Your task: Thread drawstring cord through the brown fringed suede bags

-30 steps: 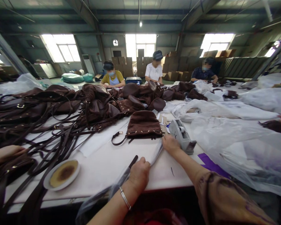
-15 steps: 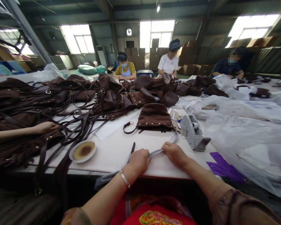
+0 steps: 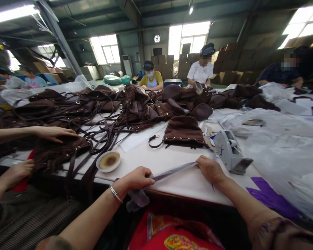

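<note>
A thin, greyish see-through plastic strip (image 3: 174, 171), bunched lengthwise, stretches between my two hands above the table's front edge. My left hand (image 3: 138, 177), with a silver bangle on its wrist, is closed on one end, and loose plastic hangs below it. Closed on the other end is my right hand (image 3: 210, 169), a little farther over the table. Just behind lies a dark brown suede bag (image 3: 184, 132) with gold eyelets and a buckled strap. To the left of my left hand stands a white bowl (image 3: 108, 161) with a tan, brown-centred filling.
A grey tape dispenser (image 3: 231, 151) stands right of my right hand. Purple plastic (image 3: 271, 196) and clear sheeting (image 3: 284, 149) cover the right side. Brown bags (image 3: 146, 104) pile up behind. A co-worker's hand (image 3: 54, 133) rests on a bag at left. Several people work across the table.
My hands have moved apart, drawing out a longer stretch of the plastic strip. The view has shifted left. At left, the co-worker's second hand, holding something red, has come into view.
</note>
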Demonstrator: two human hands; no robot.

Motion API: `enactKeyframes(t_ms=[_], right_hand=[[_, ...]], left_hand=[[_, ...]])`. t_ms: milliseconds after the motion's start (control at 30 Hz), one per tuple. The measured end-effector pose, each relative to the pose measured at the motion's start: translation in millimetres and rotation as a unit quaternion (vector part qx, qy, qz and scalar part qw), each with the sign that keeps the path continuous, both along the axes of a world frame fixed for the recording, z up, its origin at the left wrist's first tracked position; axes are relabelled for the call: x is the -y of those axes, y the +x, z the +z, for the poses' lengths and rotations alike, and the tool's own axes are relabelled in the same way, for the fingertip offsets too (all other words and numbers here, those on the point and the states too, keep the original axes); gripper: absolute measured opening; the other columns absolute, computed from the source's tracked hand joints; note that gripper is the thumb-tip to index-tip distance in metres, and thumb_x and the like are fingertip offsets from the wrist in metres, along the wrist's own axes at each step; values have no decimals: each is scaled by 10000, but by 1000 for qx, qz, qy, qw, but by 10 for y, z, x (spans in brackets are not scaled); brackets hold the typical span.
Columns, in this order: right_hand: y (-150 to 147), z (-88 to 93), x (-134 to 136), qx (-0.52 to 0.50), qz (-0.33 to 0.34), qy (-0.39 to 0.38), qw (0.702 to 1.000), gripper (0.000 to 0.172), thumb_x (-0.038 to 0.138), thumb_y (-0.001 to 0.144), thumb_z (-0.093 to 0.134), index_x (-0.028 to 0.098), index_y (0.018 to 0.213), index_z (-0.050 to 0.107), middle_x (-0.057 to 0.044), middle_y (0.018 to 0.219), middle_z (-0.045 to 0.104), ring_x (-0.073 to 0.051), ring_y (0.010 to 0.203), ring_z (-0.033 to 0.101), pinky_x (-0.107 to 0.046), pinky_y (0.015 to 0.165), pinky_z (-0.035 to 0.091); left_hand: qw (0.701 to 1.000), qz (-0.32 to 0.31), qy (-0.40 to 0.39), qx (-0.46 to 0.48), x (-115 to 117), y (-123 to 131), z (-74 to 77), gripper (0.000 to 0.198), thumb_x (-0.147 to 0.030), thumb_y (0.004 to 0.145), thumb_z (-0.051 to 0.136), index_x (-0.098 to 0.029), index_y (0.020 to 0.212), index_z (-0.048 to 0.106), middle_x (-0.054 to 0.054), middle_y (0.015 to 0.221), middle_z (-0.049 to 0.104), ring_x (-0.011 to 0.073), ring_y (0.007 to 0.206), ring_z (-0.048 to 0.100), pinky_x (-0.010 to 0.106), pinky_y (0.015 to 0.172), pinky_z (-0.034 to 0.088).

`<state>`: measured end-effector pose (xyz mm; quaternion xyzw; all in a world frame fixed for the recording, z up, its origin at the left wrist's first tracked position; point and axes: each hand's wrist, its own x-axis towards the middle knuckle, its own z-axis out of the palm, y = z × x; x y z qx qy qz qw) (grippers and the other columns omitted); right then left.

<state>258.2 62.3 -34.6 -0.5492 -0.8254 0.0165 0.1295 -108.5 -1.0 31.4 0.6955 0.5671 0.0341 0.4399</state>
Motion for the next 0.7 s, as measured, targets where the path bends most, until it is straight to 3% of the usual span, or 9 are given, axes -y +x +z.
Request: enactKeyframes(t_ms=[100, 200, 267, 400, 467, 533, 633, 700], right_hand=[[-35, -5, 30, 14, 7, 6, 1000, 229, 223, 941, 480, 187, 913, 704, -67, 937, 676, -167, 772, 635, -250, 638, 410], [-57, -16, 58, 30, 19, 16, 999, 235, 226, 937, 478, 189, 913, 709, -73, 935, 679, -162, 740, 628, -245, 611, 401], [-50, 1, 70, 47, 26, 17, 998, 243, 225, 941, 468, 182, 908, 705, -81, 943, 682, -164, 729, 627, -248, 600, 401], [-121, 157, 183, 91, 50, 0, 995, 233, 170, 911, 474, 191, 969, 699, -111, 1164, 679, -198, 833, 647, -279, 670, 448], [-300, 276, 344, 82, 85, 2, 993, 291, 169, 873, 526, 206, 1120, 676, -125, 1363, 594, -241, 971, 639, -326, 785, 481], [-595, 370, 560, 49, 140, -2, 989, 431, 196, 856, 571, 209, 1285, 598, -130, 1421, 553, -268, 1068, 613, -356, 878, 481], [-1108, 400, 820, -15, 227, -30, 973, 412, 183, 903, 523, 203, 1312, 567, -123, 1342, 609, -223, 1026, 634, -303, 847, 486], [-1338, 362, 868, -27, 209, -54, 976, 218, 171, 913, 518, 181, 1078, 660, -96, 1069, 700, -191, 862, 648, -267, 741, 478]], left_hand=[[991, -19, 119, -67, 168, -52, 35, 154, -293, 804, 591, -162, 822, 670, -17, 705, 606, 134, 658, 527, 238, 599, 379], [947, -69, 271, -160, 367, -8, 19, 137, -212, 885, 525, -177, 819, 641, 29, 834, 637, 163, 776, 565, 265, 703, 418], [919, -108, 321, -204, 482, 40, -30, 168, -147, 907, 478, -177, 815, 616, 52, 862, 630, 176, 795, 569, 281, 714, 431], [901, -115, 350, -227, 583, 119, -153, 148, -110, 902, 493, -175, 818, 596, 57, 849, 615, 182, 774, 566, 292, 685, 444], [900, -106, 358, -223, 569, 168, -192, 150, -109, 903, 495, -175, 811, 593, 54, 835, 613, 181, 767, 567, 293, 676, 443], [899, -107, 367, -213, 532, 244, -210, 156, -109, 906, 492, -176, 808, 594, 53, 831, 613, 181, 760, 569, 296, 669, 441], [900, -111, 375, -192, 481, 367, -205, 153, -119, 912, 489, -180, 835, 606, 54, 829, 617, 185, 756, 572, 300, 669, 444], [906, -109, 364, -188, 470, 399, -187, 165, -139, 927, 478, -181, 843, 614, 57, 828, 621, 185, 753, 578, 298, 672, 447]])
